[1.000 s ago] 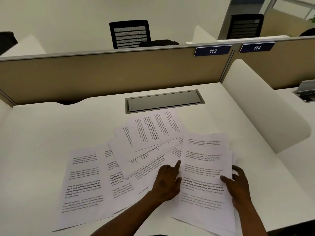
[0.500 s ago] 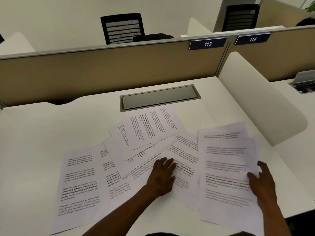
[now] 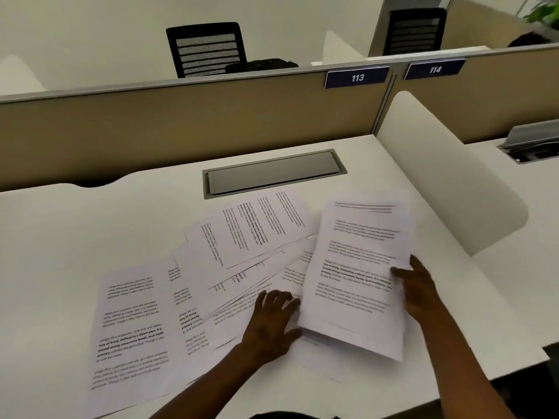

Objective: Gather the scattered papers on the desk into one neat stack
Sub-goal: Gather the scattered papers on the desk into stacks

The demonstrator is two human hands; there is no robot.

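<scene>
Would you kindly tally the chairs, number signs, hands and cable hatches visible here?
Chairs: 2
Number signs: 2
Hands: 2, left hand, right hand
Cable hatches: 2
Total: 8

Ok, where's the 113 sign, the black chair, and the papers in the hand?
113 sign (image 3: 357,77): head view, on the number.
Black chair (image 3: 207,49): head view, backrest.
Held papers (image 3: 360,267): head view, top sheet's middle.

Left hand palm-down, fingers spread and lightly bent, fingertips pressing flat — forearm reaching in from the lower middle. Right hand further right and a little higher, thumb on top, fingers curled under in a pinching grip — forearm slanting in from the lower right corner.
</scene>
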